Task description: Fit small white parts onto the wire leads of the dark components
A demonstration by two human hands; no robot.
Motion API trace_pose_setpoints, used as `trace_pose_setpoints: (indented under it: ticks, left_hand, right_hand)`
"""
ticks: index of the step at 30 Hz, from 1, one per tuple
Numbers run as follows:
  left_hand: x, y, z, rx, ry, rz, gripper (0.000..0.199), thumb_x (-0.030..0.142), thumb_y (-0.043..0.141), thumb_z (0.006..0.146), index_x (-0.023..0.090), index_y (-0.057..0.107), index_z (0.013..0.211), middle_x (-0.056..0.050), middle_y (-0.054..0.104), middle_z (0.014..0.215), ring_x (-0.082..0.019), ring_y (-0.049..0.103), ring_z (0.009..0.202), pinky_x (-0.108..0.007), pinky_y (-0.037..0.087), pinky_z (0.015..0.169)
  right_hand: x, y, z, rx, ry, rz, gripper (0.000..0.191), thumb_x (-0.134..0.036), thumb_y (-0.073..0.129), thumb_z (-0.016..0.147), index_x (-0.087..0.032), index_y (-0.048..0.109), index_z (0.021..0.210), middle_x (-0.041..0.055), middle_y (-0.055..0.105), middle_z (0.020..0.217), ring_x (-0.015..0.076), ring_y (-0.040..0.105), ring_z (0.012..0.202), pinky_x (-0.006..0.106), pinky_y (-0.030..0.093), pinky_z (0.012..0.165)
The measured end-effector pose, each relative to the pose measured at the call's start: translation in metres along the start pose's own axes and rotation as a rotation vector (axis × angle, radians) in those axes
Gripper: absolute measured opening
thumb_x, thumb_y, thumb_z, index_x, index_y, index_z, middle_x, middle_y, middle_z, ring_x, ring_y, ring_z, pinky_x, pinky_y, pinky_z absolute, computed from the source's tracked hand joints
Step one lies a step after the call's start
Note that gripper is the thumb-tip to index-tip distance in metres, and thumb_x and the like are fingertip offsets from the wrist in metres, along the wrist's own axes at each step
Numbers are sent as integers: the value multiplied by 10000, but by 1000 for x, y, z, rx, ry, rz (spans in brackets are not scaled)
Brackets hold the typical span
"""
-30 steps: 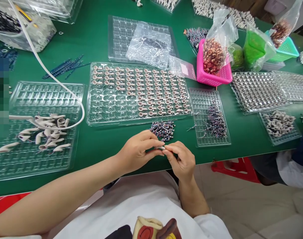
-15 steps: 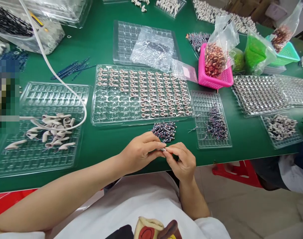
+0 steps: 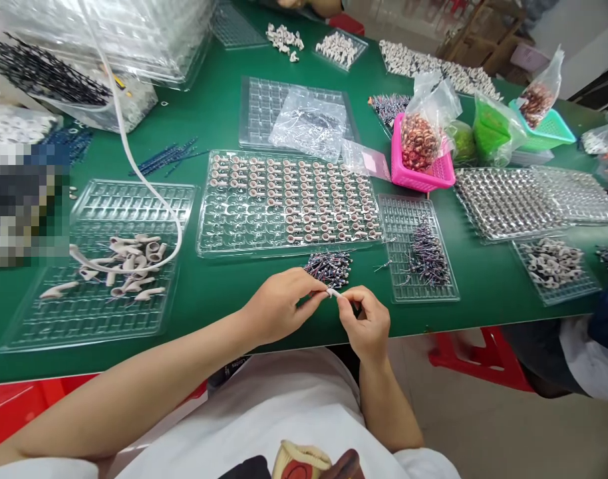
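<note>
Close to the table's front edge, my left hand point(image 3: 283, 305) pinches one end of a small white earbud shell point(image 3: 335, 293) between thumb and fingertips. The thumb and index finger of my right hand point(image 3: 366, 324) grip its other end. The shell's middle shows as a short curved piece; its ends are hidden by my fingers. Just behind lies a pile of small wired parts point(image 3: 328, 268). Farther back, a clear plastic tray point(image 3: 234, 223) holds rows of stemmed shells with round cups, and its front-left pockets hold nothing.
At left, loose shells and a white cable point(image 3: 177, 243) lie over another clear tray point(image 3: 39, 326). A narrow tray point(image 3: 398, 289) of wired parts stands at right. Behind it is a pink basket point(image 3: 421, 178) with bagged copper-coloured pieces. A person's dark clothing point(image 3: 538, 352) shows at far right.
My hands have drawn slightly apart, so more of the white earbud shell shows between them. Both keep their pinch. The camera view has shifted a little.
</note>
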State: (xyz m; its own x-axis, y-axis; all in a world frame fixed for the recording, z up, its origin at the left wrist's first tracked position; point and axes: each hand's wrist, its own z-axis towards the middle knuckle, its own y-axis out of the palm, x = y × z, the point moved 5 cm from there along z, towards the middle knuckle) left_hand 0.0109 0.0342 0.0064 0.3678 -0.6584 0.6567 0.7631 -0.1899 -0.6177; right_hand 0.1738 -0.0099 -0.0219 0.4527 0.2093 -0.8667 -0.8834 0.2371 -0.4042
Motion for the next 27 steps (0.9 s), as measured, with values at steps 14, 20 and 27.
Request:
trace_pose_setpoints:
  ticks: [14, 20, 27]
  left_hand:
    - [-41, -131, -50, 184, -372, 619, 244, 264, 474, 964, 157, 693, 959, -82, 721, 851, -212, 661, 805, -311, 516, 709]
    - [-85, -199, -98, 171, -784, 894, 367, 375, 466, 905, 144, 730, 1012, -161, 739, 985, -352, 648, 1012, -438, 527, 833]
    - [-116, -166, -31, 33, -630, 744, 407, 350, 446, 919, 131, 669, 1179, -166, 696, 1162, -329, 596, 1129, -457, 495, 943]
  right_hand:
    - [7, -1, -3, -111, -87, -28, 103, -254, 585, 930, -227, 670, 877, 0, 688, 822, 128, 615, 664, 239, 471, 609]
    - [7, 1, -4, -118, -120, -18, 137, -266, 562, 940, -216, 660, 860, 9, 682, 795, 132, 620, 647, 240, 490, 606]
    - [5, 3, -1, -109, -153, -18, 144, -259, 546, 947, -218, 650, 856, 16, 672, 773, 144, 617, 629, 259, 503, 605]
